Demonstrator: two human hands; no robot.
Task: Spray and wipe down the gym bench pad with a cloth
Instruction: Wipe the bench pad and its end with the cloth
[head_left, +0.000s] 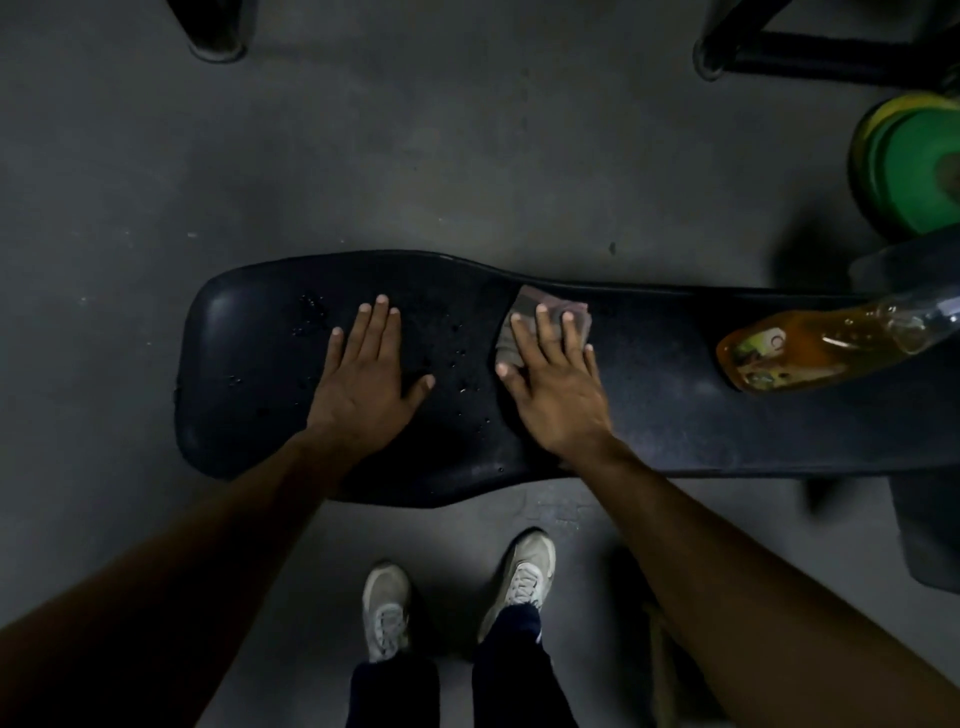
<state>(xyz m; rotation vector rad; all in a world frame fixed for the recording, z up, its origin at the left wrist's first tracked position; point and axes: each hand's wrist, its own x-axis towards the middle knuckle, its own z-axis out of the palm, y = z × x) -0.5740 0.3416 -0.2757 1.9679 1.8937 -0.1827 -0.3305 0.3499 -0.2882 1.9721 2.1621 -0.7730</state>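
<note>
**On the bench pad: two hands, one cloth, one bottle**

On the black bench pad (649, 395), one grey cloth (524, 322) is pressed flat under the right hand (550, 384), fingers straight. The left hand (369, 374) is laid flat and empty on the pad's wide, wet end. One spray bottle (810, 348) is laid on the pad's other end. Two shoes (387, 608) are seen below the pad.

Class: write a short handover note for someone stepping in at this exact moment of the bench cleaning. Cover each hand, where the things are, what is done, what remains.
Left hand: flat, fingers straight, resting on the bench pad.
Right hand: fingers straight, pressing the cloth onto the pad's middle.
Spray bottle: lying on the pad at the right end.
Done: pad sprayed; droplets show between the hands.
Left: wipe the droplets on the wide left end, then the rest.
</note>
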